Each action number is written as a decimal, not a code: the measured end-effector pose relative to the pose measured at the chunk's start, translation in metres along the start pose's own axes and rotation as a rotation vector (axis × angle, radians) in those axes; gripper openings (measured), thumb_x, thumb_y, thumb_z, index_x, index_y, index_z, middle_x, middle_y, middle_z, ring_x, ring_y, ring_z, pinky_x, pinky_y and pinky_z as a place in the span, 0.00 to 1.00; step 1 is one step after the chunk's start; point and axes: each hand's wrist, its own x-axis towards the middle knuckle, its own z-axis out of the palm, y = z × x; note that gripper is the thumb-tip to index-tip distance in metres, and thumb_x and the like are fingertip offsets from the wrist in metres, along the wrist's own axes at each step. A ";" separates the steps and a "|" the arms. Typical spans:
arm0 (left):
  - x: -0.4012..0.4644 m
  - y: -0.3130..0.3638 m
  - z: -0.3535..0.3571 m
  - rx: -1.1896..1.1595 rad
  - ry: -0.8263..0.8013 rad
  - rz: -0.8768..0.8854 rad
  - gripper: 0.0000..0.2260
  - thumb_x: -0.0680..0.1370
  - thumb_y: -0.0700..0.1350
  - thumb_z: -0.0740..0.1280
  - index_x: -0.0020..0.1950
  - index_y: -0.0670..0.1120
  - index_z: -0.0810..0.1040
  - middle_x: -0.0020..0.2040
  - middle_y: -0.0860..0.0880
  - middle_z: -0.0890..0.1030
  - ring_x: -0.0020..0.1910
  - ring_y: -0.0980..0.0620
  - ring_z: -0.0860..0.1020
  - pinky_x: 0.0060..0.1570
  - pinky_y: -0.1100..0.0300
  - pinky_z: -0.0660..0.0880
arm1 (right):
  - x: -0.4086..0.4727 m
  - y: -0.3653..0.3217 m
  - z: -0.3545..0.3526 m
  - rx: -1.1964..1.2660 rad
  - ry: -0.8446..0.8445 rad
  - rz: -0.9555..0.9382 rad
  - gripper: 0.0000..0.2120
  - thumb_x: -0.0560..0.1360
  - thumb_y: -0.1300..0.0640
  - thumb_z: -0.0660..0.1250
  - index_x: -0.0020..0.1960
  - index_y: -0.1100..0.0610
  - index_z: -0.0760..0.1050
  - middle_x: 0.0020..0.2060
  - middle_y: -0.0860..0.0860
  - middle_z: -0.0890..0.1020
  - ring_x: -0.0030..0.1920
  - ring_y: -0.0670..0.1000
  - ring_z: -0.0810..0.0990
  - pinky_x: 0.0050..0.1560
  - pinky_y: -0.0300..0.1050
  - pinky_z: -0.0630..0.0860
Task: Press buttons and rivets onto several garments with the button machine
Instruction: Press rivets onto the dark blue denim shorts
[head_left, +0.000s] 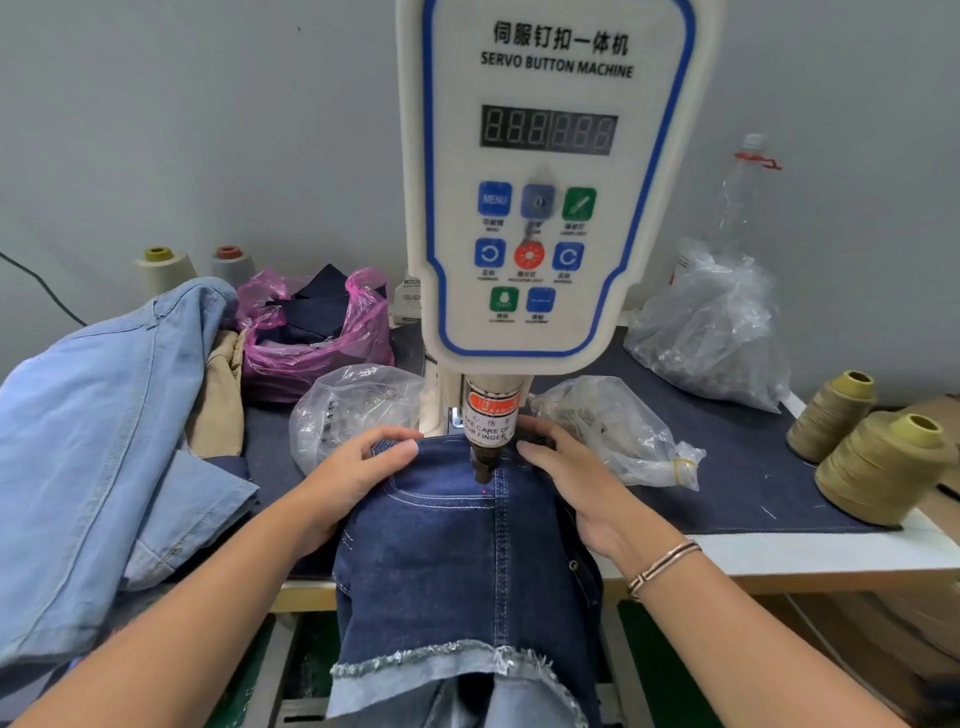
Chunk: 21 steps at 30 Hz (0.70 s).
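A white servo button machine (545, 208) stands in the middle, and its dark press head (483, 465) hangs just above a dark blue denim garment (447, 561). A pink laser dot lies on the denim by a pocket seam under the head. My left hand (358, 478) grips the garment's upper left edge, thumb on top and fingers curled over the fold. On the right side of the head, my right hand (566, 480) lies on the denim with its fingers wrapped over the garment's edge. The frayed hem hangs off the table's front.
Light blue denim garments (104, 441) are piled at the left. A pink bag (311, 332) of dark cloth sits behind. Clear bags of metal parts lie left (353, 410) and right (613, 431) of the head, a bigger one (717, 332) at the back. Thread cones (883, 467) stand at the right edge.
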 end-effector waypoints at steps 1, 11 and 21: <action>0.000 0.001 0.001 0.011 0.026 0.011 0.16 0.67 0.63 0.70 0.50 0.58 0.83 0.50 0.57 0.84 0.48 0.59 0.82 0.43 0.68 0.76 | 0.001 -0.001 0.001 0.016 0.001 -0.014 0.16 0.77 0.57 0.67 0.64 0.50 0.73 0.55 0.46 0.80 0.51 0.38 0.78 0.42 0.27 0.72; 0.009 -0.013 0.002 0.058 0.149 0.051 0.13 0.71 0.60 0.72 0.47 0.53 0.82 0.50 0.49 0.84 0.51 0.51 0.82 0.56 0.55 0.75 | 0.000 0.017 0.006 -0.007 0.032 -0.138 0.21 0.71 0.61 0.73 0.61 0.48 0.75 0.54 0.44 0.80 0.48 0.33 0.78 0.42 0.23 0.71; 0.007 -0.013 0.006 -0.011 0.205 0.060 0.16 0.64 0.63 0.72 0.45 0.55 0.83 0.46 0.51 0.85 0.46 0.54 0.82 0.45 0.62 0.75 | 0.001 0.021 0.010 0.020 0.061 -0.143 0.20 0.70 0.60 0.74 0.59 0.47 0.76 0.54 0.44 0.81 0.53 0.37 0.78 0.47 0.27 0.72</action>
